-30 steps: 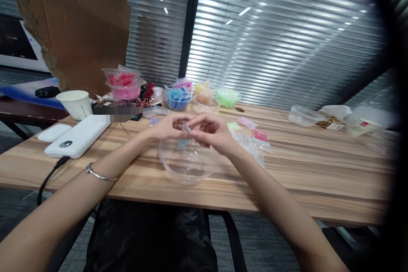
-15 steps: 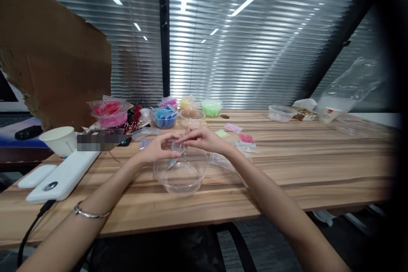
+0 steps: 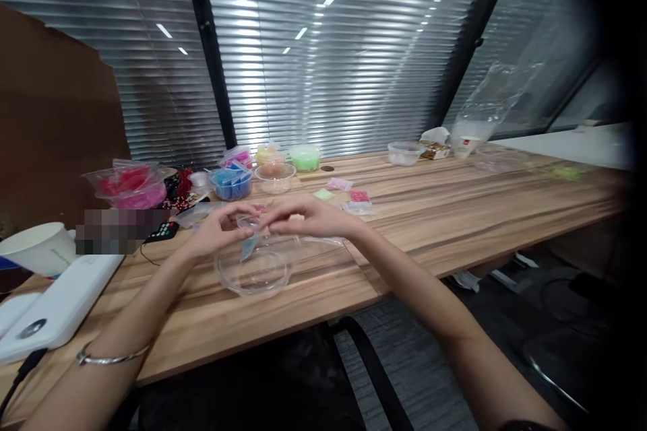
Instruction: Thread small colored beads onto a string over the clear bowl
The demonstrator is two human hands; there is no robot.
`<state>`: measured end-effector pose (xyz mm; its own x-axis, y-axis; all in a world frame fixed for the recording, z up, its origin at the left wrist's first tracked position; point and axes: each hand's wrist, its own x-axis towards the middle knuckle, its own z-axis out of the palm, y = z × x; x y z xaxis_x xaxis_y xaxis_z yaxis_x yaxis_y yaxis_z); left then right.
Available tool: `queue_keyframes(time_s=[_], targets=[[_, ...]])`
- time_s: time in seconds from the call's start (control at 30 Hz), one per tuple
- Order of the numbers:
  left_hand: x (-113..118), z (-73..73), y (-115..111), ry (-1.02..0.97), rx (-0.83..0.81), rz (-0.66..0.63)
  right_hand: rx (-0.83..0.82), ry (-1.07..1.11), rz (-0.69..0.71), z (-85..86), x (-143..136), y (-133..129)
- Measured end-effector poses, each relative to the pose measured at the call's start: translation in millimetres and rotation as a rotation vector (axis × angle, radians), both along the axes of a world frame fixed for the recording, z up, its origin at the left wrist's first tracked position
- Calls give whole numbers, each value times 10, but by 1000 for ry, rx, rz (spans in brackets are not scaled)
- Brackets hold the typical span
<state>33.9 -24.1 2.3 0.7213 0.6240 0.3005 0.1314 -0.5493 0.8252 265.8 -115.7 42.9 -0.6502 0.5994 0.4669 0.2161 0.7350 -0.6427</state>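
Over a round clear plastic bowl (image 3: 263, 276) both of my hands are close together. A small clear plastic bag (image 3: 247, 248) with something light blue at its lower end hangs between them. My left hand (image 3: 218, 232) pinches the bag from the left side, thumb below and fingers curled above. From the right, my right hand (image 3: 303, 217) has its fingertips pressed together at the bag's upper part. The bag's opening is too blurred to make out.
Behind the hands stand tubs of blue packets (image 3: 230, 185), green contents (image 3: 305, 159) and pink and red bags (image 3: 132, 187). Small pink packets (image 3: 359, 196) lie on the wooden table. At left are a paper cup (image 3: 38, 248) and a white power bank (image 3: 60, 306).
The view has turned to the right, so the table's things appear further left. Both hands keep hold of the small bag above the bowl, with little change in their grip.
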Motion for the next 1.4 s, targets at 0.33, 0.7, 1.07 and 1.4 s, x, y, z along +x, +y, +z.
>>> queue_keyframes(time_s=[0.33, 0.7, 1.07, 1.4], targets=[[34, 17, -63, 92, 46, -6, 145, -263, -322, -288, 611, -717], [15, -34, -14, -74, -2, -23, -54, -489, -309, -625, 796, -876], [14, -94, 43, -395, -233, -3, 12, -414, -487, -677, 825, -653], [39, -31, -19, -206, -124, -248, 183, -73, -408, -12, 204, -102]])
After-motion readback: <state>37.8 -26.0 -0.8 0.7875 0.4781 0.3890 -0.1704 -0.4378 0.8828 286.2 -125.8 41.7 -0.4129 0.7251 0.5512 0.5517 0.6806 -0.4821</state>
